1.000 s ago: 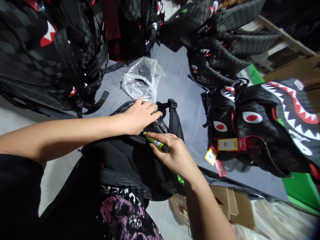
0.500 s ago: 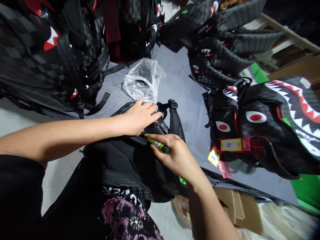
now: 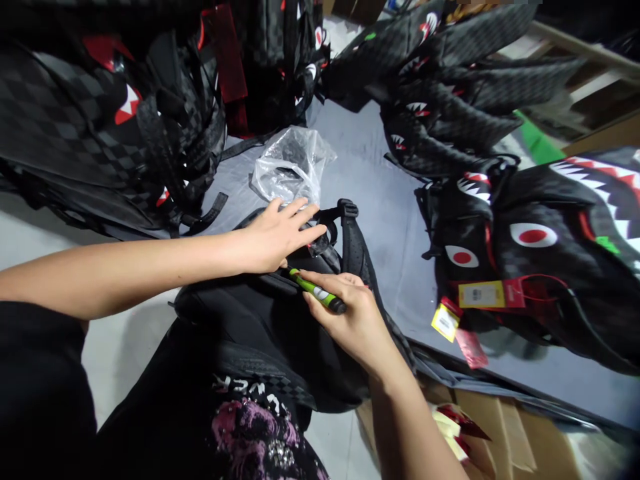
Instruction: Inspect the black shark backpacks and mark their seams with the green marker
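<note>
A black backpack (image 3: 270, 340) lies across the table's near edge and over my lap. My left hand (image 3: 280, 233) rests on its upper part, palm down with the fingers spread. In my right hand (image 3: 353, 310) is a green marker pen (image 3: 317, 291), pinched between thumb and fingers. The marker's tip end points at the backpack beside my left thumb; its exact contact is hidden. A padded shoulder strap with a black buckle (image 3: 348, 208) stands up to the right of my left hand. Just beyond the fingers lies a crumpled clear plastic bag (image 3: 295, 163).
Checkered black backpacks (image 3: 100, 133) stand at the left, and more backpacks (image 3: 450, 100) lie stacked at the back right. A shark-print backpack (image 3: 530, 267) with a yellow tag (image 3: 481, 294) lies right on the grey tabletop (image 3: 385, 220). Cardboard boxes (image 3: 493, 427) sit below the edge.
My left fingers have spread a little wider on the backpack. The marker stays in my right hand at nearly the same spot. The surroundings have shifted slightly right in view.
</note>
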A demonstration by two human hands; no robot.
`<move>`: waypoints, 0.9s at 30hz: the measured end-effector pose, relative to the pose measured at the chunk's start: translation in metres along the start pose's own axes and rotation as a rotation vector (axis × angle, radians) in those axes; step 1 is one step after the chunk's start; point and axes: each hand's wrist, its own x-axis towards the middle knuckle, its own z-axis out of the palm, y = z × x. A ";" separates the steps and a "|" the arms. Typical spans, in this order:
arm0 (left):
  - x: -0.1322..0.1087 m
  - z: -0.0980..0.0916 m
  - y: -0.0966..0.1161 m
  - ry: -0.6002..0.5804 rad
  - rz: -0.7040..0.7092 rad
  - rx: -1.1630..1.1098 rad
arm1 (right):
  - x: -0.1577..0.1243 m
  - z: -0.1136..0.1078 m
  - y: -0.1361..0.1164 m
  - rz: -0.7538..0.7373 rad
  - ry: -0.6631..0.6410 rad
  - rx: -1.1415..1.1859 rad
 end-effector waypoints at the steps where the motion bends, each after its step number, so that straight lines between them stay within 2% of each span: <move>1: -0.003 -0.004 -0.001 -0.037 -0.012 -0.004 | 0.000 0.003 -0.001 -0.017 0.016 0.029; 5: -0.016 -0.013 -0.012 -0.187 -0.119 -0.075 | -0.001 0.011 -0.004 -0.039 0.052 0.107; 9: -0.027 -0.012 -0.015 -0.205 -0.225 -0.139 | 0.000 0.017 -0.006 -0.054 0.060 0.106; 13: -0.025 -0.010 -0.004 -0.217 -0.302 -0.008 | 0.004 0.027 -0.007 -0.057 0.055 0.107; 19: -0.020 -0.010 0.003 -0.225 -0.293 0.098 | 0.006 0.033 -0.003 -0.033 0.063 0.089; 27: -0.017 -0.019 -0.006 -0.310 -0.203 0.065 | 0.003 0.030 -0.003 0.011 0.079 0.113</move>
